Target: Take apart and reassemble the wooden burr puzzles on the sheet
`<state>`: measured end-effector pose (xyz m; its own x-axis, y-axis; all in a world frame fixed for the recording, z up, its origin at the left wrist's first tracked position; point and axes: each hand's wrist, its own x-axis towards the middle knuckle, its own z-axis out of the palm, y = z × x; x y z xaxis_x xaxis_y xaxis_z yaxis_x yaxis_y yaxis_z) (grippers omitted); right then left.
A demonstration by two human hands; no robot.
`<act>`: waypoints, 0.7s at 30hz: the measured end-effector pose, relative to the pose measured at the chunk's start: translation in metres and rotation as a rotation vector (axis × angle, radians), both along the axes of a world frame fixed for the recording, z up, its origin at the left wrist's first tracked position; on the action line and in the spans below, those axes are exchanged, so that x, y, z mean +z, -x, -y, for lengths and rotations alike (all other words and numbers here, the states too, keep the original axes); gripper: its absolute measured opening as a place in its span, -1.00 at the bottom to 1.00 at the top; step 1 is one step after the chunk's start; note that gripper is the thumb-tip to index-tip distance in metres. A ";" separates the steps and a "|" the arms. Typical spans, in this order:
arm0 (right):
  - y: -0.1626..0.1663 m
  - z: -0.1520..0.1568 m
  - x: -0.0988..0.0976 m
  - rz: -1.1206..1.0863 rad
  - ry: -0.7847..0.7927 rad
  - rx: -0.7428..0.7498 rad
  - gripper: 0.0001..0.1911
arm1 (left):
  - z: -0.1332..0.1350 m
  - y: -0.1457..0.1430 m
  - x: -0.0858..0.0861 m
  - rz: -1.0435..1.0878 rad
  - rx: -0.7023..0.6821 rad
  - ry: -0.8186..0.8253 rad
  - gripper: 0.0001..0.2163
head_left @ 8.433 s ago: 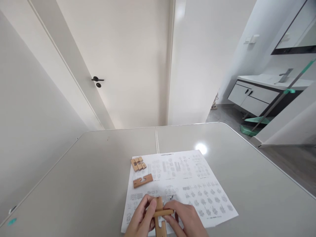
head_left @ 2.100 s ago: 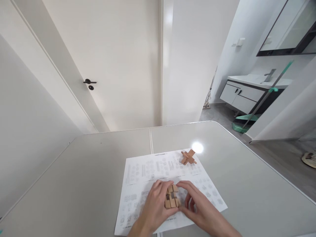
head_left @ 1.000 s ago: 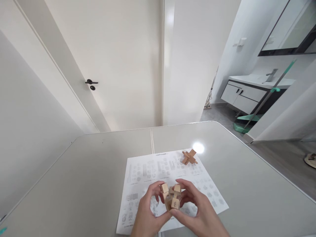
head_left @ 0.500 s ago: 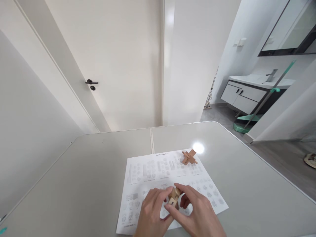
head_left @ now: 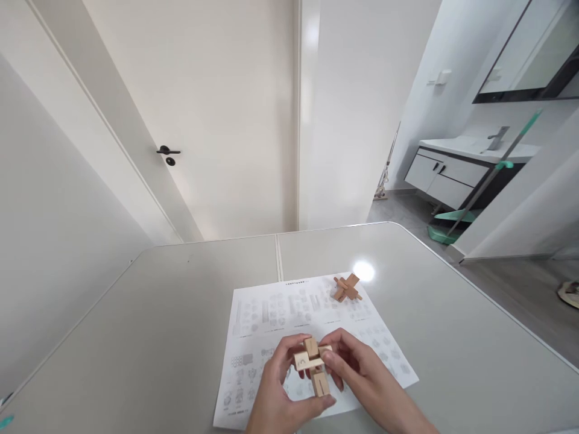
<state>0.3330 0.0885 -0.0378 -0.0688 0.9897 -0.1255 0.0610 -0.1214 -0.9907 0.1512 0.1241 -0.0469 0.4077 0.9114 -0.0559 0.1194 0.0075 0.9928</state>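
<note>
Between my two hands is a wooden interlocking puzzle (head_left: pixel 310 361) of light blocks with dark marks on some faces. My left hand (head_left: pixel 283 386) grips it from the left, thumb under the lower block and fingers at the top. From the right, my right hand (head_left: pixel 357 367) pinches the block at that side between thumb and fingers. The puzzle is held above a printed sheet (head_left: pixel 244 337) covered in small diagrams. A second wooden puzzle (head_left: pixel 347 287), darker and cross-shaped, rests on the sheet's far right corner.
The sheet lies on a grey table (head_left: pixel 158 337) with a seam down its middle. Beyond its far edge stands a white door (head_left: pixel 226 120) with a black handle (head_left: pixel 167 150). To the right are a washbasin cabinet (head_left: pixel 446 175) and a green dustpan (head_left: pixel 443 234).
The puzzle has been turned in my hands and shows more of its faces. My left thumb has moved beneath it, and my right hand has shifted to its right side.
</note>
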 end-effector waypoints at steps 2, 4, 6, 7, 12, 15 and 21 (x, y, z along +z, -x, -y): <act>0.003 0.001 -0.005 -0.046 0.008 -0.015 -0.54 | 0.000 -0.001 0.001 -0.010 -0.001 -0.001 -0.44; 0.006 0.003 -0.008 -0.050 0.001 -0.051 -0.54 | 0.001 -0.001 0.002 -0.017 -0.005 0.011 -0.44; 0.008 0.003 -0.010 -0.038 -0.026 -0.085 -0.57 | 0.002 -0.002 0.003 0.000 -0.010 0.034 -0.44; 0.009 0.004 -0.010 -0.032 -0.038 -0.092 -0.58 | 0.003 -0.002 0.004 0.012 -0.011 0.046 -0.45; 0.012 0.006 -0.009 0.008 -0.071 -0.113 -0.61 | 0.005 0.000 0.003 0.030 -0.002 0.059 -0.46; 0.015 0.007 -0.012 0.059 -0.107 -0.150 -0.62 | 0.005 0.000 0.002 0.032 -0.004 0.057 -0.45; 0.006 0.000 -0.020 0.033 -0.122 -0.136 -0.60 | 0.002 0.006 -0.001 -0.046 0.065 -0.001 -0.46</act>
<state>0.3271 0.0885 -0.0576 0.0690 0.9976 -0.0042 0.0849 -0.0101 -0.9963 0.1451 0.1224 -0.0475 0.3451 0.9358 -0.0719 0.1641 0.0152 0.9863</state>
